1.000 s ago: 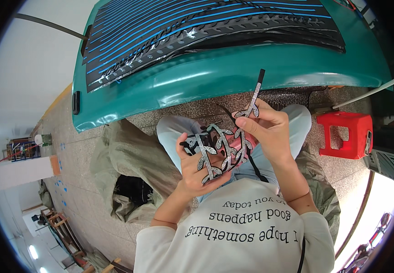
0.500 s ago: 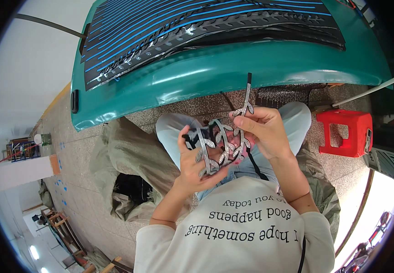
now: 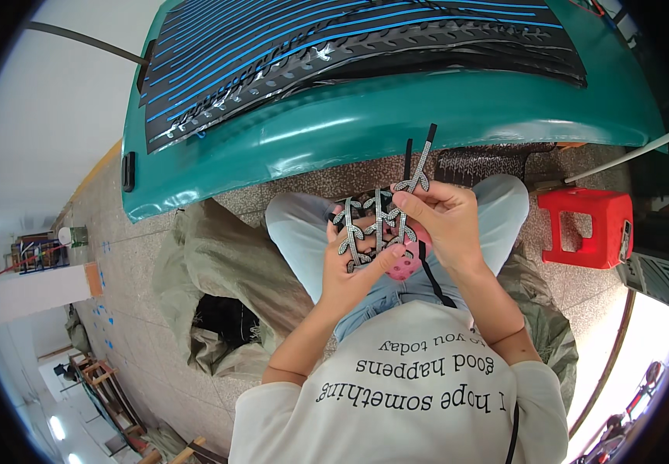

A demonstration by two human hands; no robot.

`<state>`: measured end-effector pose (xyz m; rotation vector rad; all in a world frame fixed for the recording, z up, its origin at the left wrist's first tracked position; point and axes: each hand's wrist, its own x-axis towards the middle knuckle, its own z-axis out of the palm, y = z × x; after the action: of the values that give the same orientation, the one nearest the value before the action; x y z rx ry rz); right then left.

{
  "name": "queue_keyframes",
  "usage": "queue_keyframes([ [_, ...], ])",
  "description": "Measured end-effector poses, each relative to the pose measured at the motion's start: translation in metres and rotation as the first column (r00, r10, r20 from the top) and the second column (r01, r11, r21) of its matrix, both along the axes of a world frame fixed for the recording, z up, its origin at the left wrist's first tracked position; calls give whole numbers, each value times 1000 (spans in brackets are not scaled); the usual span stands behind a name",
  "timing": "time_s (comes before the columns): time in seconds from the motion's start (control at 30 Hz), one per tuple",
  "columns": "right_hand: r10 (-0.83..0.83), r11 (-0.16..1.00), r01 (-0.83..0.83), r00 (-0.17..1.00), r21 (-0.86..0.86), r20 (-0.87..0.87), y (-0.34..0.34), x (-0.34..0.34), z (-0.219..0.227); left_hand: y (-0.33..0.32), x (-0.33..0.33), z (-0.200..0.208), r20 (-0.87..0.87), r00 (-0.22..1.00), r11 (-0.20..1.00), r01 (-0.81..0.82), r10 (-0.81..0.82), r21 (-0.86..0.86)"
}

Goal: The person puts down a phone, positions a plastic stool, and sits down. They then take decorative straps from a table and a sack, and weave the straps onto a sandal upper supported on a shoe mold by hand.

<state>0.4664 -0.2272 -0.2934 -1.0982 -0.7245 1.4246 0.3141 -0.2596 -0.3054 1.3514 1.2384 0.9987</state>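
A black strap trim (image 3: 379,222) with silver rhinestone bands and leaf shapes lies in several rows across my left hand (image 3: 348,277). The fingers curl behind the rows and the thumb rests at their lower right. My right hand (image 3: 447,220) pinches the trim's upper right part between thumb and fingers. Its free end (image 3: 429,143) sticks up past the fingertips, with a narrow black strip (image 3: 408,158) beside it. Below the trim, between my hands, shows a pink rounded piece (image 3: 402,267) with dark spots; its full shape is hidden.
Ahead stands a green-covered table (image 3: 381,116) bearing a black sheet (image 3: 273,66) with blue lines and more black trim. A red plastic stool (image 3: 590,226) is to the right. Olive cloth (image 3: 218,263) lies on the floor at my left. A black cord (image 3: 435,284) hangs at my lap.
My left hand has turned and moved up and right, closer to my right hand. The trim rows stand straighter, and a second black strip end now shows. My right hand barely moved.
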Motion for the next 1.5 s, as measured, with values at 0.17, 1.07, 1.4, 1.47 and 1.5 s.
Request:
queue_keyframes([
  [0.17, 68, 997, -67, 996, 26, -58, -2, 2, -2, -1, 0, -3, 115, 993, 987, 32, -14, -156],
  [1.07, 101, 991, -92, 991, 100, -92, 1, 29, 40, 8, -13, 28, -381, 924, 790, 207, 36, 578],
  [1.4, -36, 977, 43, 999, 207, -40, -1, 19, 36, 6, -13, 37, -469, 882, 686, 314, 46, 656],
  [1.47, -63, 977, 63, 998, 203, -5, -1, 18, 37, 5, -11, 39, -418, 907, 713, 255, 58, 653],
  [1.5, -62, 977, 62, 998, 203, -5, -1, 18, 38, 5, -12, 39, -418, 907, 714, 254, 59, 653],
])
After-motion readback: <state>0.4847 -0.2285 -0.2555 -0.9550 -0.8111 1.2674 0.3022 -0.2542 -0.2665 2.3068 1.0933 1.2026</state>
